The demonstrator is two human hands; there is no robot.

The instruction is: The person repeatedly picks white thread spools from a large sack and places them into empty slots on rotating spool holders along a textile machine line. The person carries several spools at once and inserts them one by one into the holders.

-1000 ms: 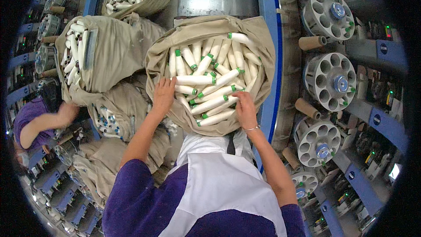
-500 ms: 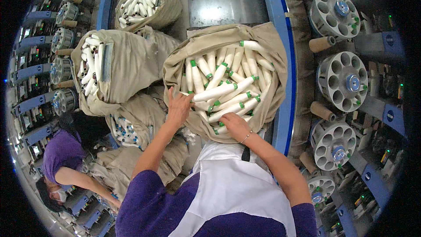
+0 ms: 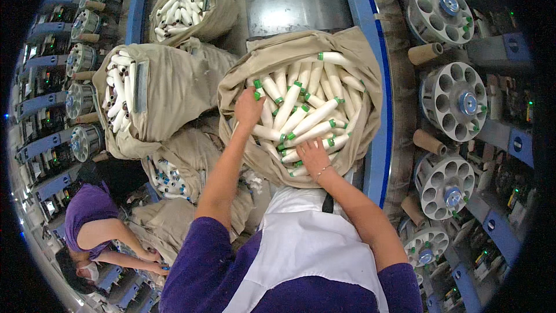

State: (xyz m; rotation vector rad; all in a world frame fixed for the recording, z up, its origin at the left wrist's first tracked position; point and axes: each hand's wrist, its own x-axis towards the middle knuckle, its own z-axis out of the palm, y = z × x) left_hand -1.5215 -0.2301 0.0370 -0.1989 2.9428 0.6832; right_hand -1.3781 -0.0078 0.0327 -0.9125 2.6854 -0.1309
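A large beige cloth sack [image 3: 373,122] stands in front of me, full of white yarn bobbins [image 3: 313,122] with green ends, lying at many angles. At the sack's left inner side my left hand [image 3: 249,108] is closed round a bobbin, whose green end [image 3: 257,95] shows by the fingers; the rest of it is mostly hidden. Nearer to me, my right hand [image 3: 314,157] rests over the front bobbins with its fingers spread, touching them from above.
Two more sacks of white bobbins [image 3: 184,11] [image 3: 120,90] stand to the left. Below them lies a sack with blue-tipped bobbins [image 3: 167,177]. A co-worker in purple [image 3: 90,214] bends at lower left. Machines with round bobbin magazines [image 3: 453,101] line the right, beyond a blue rail [image 3: 379,156].
My left hand has moved farther into the sack, and the bobbin lying crosswise by it has left its place. My right hand has shifted slightly forward. The co-worker's arms have moved.
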